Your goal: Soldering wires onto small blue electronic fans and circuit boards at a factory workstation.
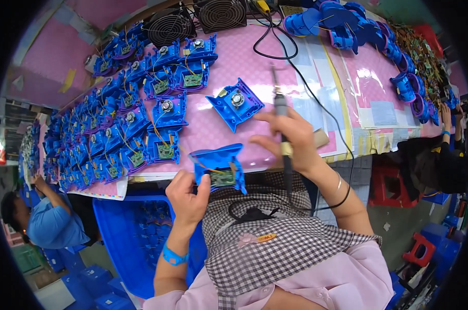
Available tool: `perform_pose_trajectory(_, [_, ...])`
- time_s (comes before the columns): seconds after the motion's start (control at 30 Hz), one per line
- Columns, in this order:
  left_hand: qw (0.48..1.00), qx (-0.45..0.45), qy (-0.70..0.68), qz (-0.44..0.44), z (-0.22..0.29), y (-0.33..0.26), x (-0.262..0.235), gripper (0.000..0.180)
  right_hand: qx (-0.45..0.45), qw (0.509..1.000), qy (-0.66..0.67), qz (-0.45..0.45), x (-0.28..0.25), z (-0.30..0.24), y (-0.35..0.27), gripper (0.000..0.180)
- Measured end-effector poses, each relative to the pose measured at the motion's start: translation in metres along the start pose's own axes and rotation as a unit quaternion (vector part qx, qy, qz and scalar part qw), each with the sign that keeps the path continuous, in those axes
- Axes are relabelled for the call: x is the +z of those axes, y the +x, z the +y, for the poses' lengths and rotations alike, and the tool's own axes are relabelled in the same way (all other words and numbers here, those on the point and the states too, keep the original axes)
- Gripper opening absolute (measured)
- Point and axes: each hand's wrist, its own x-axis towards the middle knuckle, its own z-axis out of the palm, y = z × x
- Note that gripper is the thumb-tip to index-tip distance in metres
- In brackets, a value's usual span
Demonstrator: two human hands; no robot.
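My left hand (188, 199) pinches a blue plastic housing half (218, 156) by its lower left side, just over the table's near edge. Inside that half lies a green circuit board (222, 178) with thin wires. A soldering iron (280, 106) is in my right hand (296, 135), its tip pointing away from me; the thumb and a finger stretch toward the left, and the hand is slightly blurred. Beyond the held half, another blue housing half (237, 102) with a round metal speaker lies on the pink table, apart from both hands.
Rows of blue housings (107, 135) with boards and wires cover the table's left. Two black fans (221, 14) stand at the back. The iron's black cable (324, 106) crosses the right side. A blue bin (110, 227) sits below the edge. Co-workers (53, 219) are at both sides.
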Motion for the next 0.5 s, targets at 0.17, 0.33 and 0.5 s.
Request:
perform_pose_trajectory(0.17, [0.996,-0.037,0.039,0.070,-0.010,-0.012,0.011,0.037,-0.041,0.991,-0.069,-0.108,0.033,0.014,0.005,0.021])
perform_pose_trajectory(0.33, [0.997,-0.026,0.039,0.061,-0.002,0.004,0.035,0.034,-0.019,0.992,-0.056,-0.113,0.001,0.022,0.005,0.025])
perform_pose_trajectory(0.5, [0.996,-0.041,0.081,-0.012,0.005,0.020,0.047,0.036,0.034,0.990,0.102,-0.087,-0.012,0.028,-0.005,0.014])
